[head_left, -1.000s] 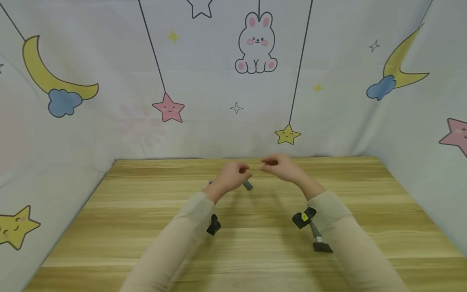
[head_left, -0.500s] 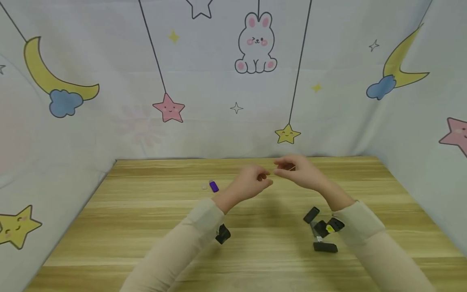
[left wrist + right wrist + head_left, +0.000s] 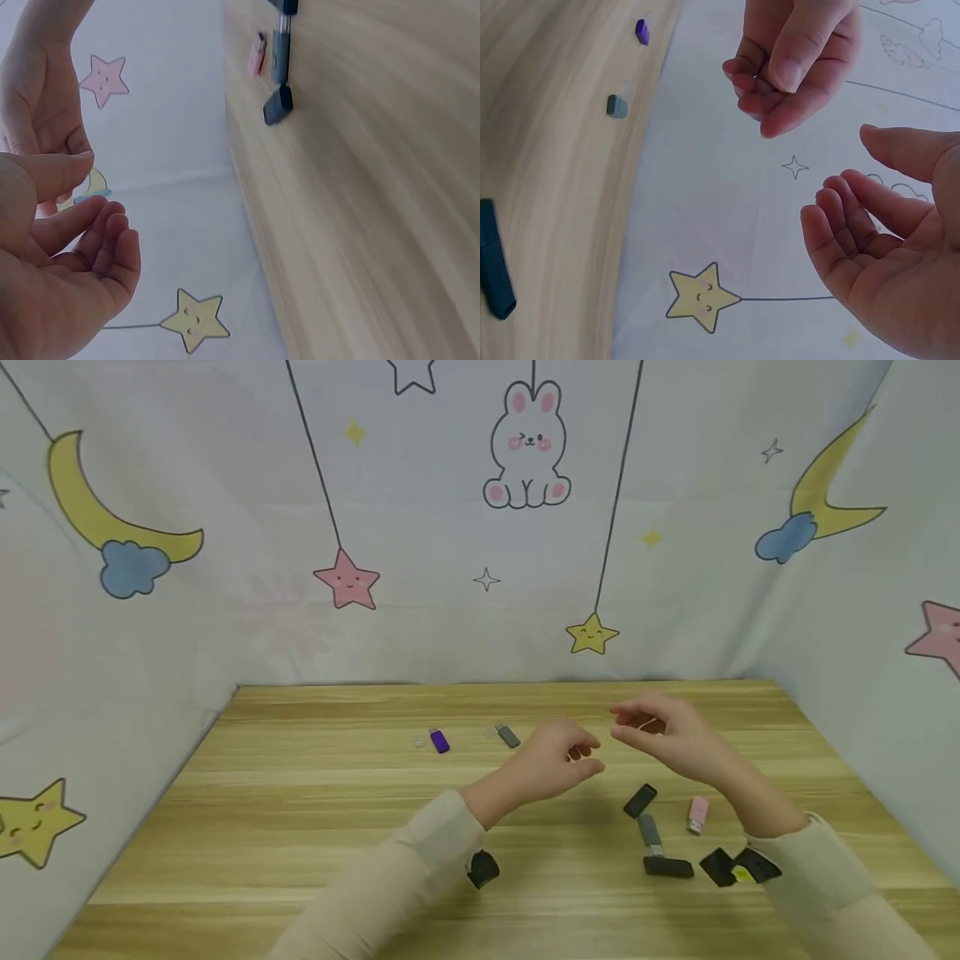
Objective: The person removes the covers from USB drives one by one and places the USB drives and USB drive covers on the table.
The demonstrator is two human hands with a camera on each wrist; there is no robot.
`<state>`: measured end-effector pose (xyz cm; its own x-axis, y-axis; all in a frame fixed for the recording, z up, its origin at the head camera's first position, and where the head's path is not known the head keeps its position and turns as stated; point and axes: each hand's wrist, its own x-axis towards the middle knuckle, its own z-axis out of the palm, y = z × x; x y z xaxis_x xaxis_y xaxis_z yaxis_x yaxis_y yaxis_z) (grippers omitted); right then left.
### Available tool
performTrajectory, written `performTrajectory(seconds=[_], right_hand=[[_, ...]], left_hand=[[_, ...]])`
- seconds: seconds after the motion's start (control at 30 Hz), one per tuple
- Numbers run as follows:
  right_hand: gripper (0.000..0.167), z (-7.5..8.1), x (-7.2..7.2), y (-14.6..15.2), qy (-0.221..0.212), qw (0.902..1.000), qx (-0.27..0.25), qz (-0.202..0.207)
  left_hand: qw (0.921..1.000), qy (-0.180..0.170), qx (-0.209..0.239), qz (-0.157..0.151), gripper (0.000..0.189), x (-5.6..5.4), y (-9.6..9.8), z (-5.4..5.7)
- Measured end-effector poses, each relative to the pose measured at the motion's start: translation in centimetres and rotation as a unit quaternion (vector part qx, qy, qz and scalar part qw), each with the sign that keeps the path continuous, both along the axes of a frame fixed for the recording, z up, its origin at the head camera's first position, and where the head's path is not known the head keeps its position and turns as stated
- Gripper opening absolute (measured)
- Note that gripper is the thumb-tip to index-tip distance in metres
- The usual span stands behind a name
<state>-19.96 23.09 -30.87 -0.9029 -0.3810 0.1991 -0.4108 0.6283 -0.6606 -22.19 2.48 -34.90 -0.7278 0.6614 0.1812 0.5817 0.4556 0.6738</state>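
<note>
Both hands hover above the table with loosely curled fingers and nothing in them. My left hand is left of centre, its fingertips a small gap from those of my right hand. Behind the left hand lie a grey USB stick and a purple USB stick. Below the right hand are a pink USB stick, a black stick-shaped piece, a grey USB stick and a longer black piece. In the right wrist view, the right palm faces the left hand.
A small clear cap lies left of the purple stick, and a faint clear piece beside the far grey one. The wooden table meets a white curtain printed with stars, moons and a rabbit at its back.
Both hands have moved to the right and slightly nearer, and the gap between them has widened a little. The grey stick at the back and the pink stick have come into full sight.
</note>
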Motion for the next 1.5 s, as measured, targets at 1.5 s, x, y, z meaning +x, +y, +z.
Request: performTrajectory(seconds=[1.5], right_hand=[[0.029, -10.0, 5.8, 6.4, -0.105, 0.9927, 0.006, 0.060]], left_hand=[[0.9909, -0.077, -0.105, -0.033, 0.027, 4.2, 5.9, -5.7]])
